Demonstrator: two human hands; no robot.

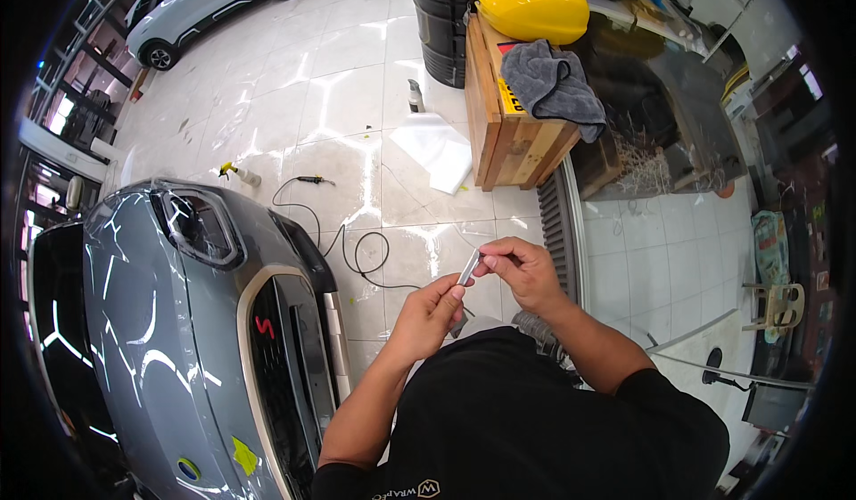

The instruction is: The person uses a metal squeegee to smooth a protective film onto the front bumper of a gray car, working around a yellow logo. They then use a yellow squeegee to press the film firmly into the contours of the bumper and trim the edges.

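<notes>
Between my two hands is a slim silver tool (468, 267), shaped like a snap-off utility knife, tilted up toward the right. The fingers of my left hand (426, 318) pinch its lower end. At the upper end, my right hand (524, 274) is closed with thumb and fingertips pressed together on it. My fingers cover both ends, so any blade is hidden. Both hands are in front of my body, above the tiled floor. To their left is the front of a grey car (169, 322), apart from my hands.
A black cable (361, 272) loops over the tiles ahead. Beyond it lie a white sheet (432, 148) and a spray bottle (241, 175). A wooden crate (513, 143) bears a grey cloth (551, 85) and a yellow glossy shell (530, 2). A black drum (441, 32) stands behind.
</notes>
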